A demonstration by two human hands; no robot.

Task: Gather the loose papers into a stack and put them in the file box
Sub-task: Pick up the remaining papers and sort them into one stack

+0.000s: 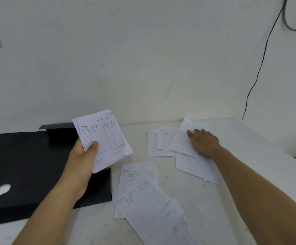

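Note:
My left hand (83,156) holds a small stack of white ruled note sheets (106,138) upright above the right end of the black file box (29,165), thumb pressed on the front sheet. My right hand (203,142) lies flat, fingers spread, on a fan of loose papers (165,142) at the far right of the white table. Another overlapping group of loose sheets (147,198) lies near the front, to the right of the box. The box lies flat on the table's left side with a round white hole (2,189) in its face.
The white table (249,156) ends at a right edge running diagonally. A white wall stands directly behind it. A black cable (260,68) hangs down the wall to the table's far right corner.

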